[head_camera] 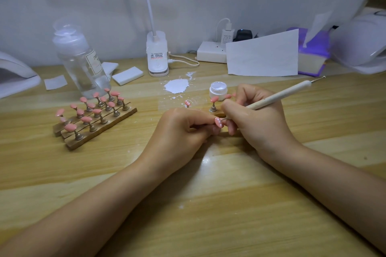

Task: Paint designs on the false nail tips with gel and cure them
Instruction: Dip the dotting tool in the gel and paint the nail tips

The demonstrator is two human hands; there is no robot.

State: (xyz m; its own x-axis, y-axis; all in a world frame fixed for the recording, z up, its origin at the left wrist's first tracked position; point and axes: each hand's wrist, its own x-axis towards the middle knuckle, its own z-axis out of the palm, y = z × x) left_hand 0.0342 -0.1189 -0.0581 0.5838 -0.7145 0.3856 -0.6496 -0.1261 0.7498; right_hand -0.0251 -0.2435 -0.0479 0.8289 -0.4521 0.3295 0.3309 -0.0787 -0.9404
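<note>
Nail tip (218, 122) in pink, with a few white dots on it already, is pinched between the fingers of the left hand (180, 131) just above the tabletop (208, 204), so the dotting is mid-way on this one imo. The right hand (254, 115) is wrapped around a dotting tool (277, 96) pen-style, its working end right at the nail; both hands are pressed close together, almost touching. Just behind them sits a small open jar of white gel (218, 89), plus a couple of nails on single stands, one of which (187, 103) looks dotted too. Off to the left is the wooden rack (94, 123) full of plain pink tips, so most of the batch seems untouched. A white smear (177, 86) is on the wood beyond the jar, near the clip lamp base (157, 54) and a clear bottle (81, 58). Cure lamp (361, 41) sits far right; I'd guess nothing from this round is cured yet.
</note>
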